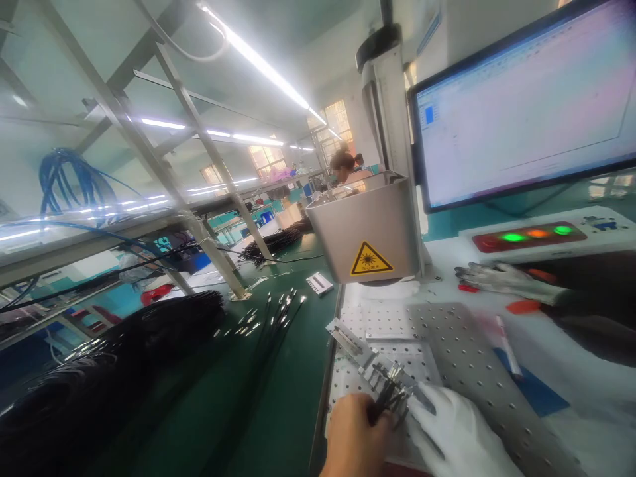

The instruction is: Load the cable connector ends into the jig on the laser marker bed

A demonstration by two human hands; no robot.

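Note:
My bare left hand (355, 434) is closed around a bunch of black cables (385, 397) at the bottom middle. Their metal ends (395, 372) lie at a slotted metal fixture (365, 358) on a perforated metal plate (477, 371). My right hand (462, 430), in a white glove, reaches in from the right with its fingers stretched out and apart. Its fingertips touch the fixture beside the cables; part of that contact is hidden. More loose cables with silvery ends (283, 311) lie on the green table left of the plate.
A grey machine head with a laser warning sign (370, 260) overhangs the plate. Behind stand a monitor (527, 99) and a panel with lit buttons (536, 234). A greyish glove (511, 278), a marker (509, 348) and black cable coils (163, 324) lie around. A person (348, 165) sits further back.

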